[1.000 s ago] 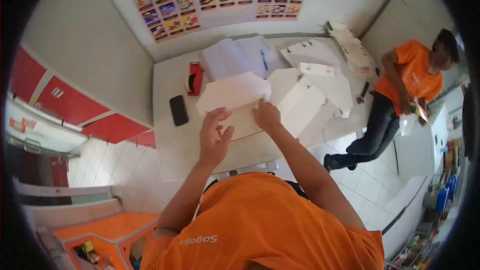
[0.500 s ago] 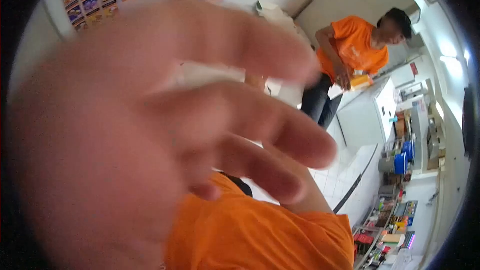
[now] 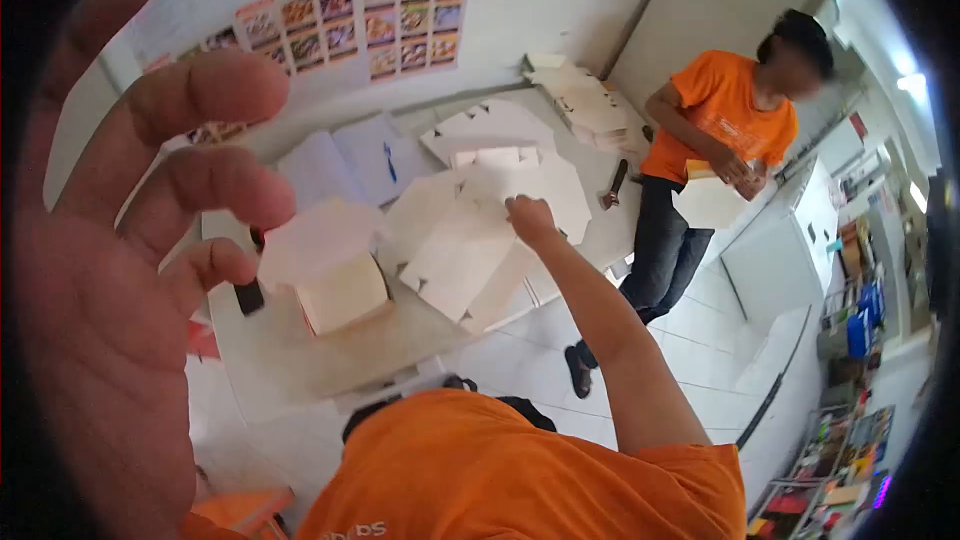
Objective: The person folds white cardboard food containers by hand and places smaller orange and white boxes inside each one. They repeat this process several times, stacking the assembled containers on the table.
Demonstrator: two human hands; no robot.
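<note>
Close to the camera, my left hand [image 3: 110, 270] is raised at the left side with its palm in view. Its fingers are spread and curved, and nothing is in them. Farther down, my right hand [image 3: 532, 220] rests over a flat, pale cardboard box blank [image 3: 450, 250] on the table. Its fingers are closed at the cardboard, though the exact grip is small in the view. More flat box blanks [image 3: 490, 130] lie behind it. Left of these stands a small folded box [image 3: 343, 295], with a pale flap above it.
On the table [image 3: 300, 370] are an open notebook [image 3: 335, 160], a blue pen [image 3: 390, 162], a black object [image 3: 248, 297] and a dark-handled tool [image 3: 615, 183]. Stacked cardboard [image 3: 585, 100] sits at the back. A co-worker [image 3: 735, 110] in orange stands at right, holding a pale box.
My left hand has moved left from across the middle of the view. The table, the cardboard and my right hand now show. The co-worker's pale box has come into clearer view.
</note>
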